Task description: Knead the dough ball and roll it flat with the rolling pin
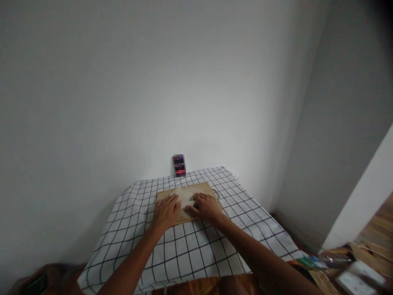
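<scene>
A wooden board (202, 187) lies on the table, and on it is a pale, flat, rounded sheet (184, 192) that looks like dough. My left hand (166, 209) rests palm down over the board's left half, fingers stretched forward. Over the right half lies my right hand (207, 206), also palm down, its thumb pointing left. Between the two hands shows a short light strip (188, 203), perhaps part of a rolling pin; the palms hide the rest. A curved handle or loop (216, 194) sticks out at the board's right edge.
The table wears a white cloth (190, 250) with black grid lines. A phone-like dark object (179, 165), blurred, leans on the white wall (184, 82) at the far edge. Cardboard and packaging (359, 274) lie at the lower right. Something dark (39, 282) stands lower left.
</scene>
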`<state>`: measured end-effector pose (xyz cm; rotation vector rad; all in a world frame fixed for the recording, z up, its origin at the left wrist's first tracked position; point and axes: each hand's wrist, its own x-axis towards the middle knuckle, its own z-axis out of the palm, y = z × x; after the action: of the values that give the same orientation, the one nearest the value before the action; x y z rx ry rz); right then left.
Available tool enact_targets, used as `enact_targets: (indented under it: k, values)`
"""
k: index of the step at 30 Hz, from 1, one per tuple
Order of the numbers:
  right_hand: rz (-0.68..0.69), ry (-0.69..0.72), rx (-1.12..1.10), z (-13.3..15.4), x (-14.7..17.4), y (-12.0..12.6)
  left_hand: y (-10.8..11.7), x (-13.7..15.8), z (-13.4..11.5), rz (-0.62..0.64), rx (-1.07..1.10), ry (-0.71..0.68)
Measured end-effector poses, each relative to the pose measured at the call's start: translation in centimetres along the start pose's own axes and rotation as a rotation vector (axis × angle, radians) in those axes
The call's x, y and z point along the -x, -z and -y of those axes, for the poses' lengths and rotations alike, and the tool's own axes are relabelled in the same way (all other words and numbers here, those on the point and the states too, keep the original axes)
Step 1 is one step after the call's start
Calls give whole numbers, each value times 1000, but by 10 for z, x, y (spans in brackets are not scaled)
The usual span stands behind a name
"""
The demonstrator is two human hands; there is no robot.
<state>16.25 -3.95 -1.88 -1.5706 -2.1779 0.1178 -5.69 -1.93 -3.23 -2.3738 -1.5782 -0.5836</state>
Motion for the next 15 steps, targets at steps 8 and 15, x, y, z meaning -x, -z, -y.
enact_targets:
  k: [8, 15]
  values:
    - [22, 1, 63, -4, -17, 2, -6, -24, 14, 40, -27, 33]
    - [102, -32, 136, -7, -40, 6, -27, -64, 34, 158, -9, 53]
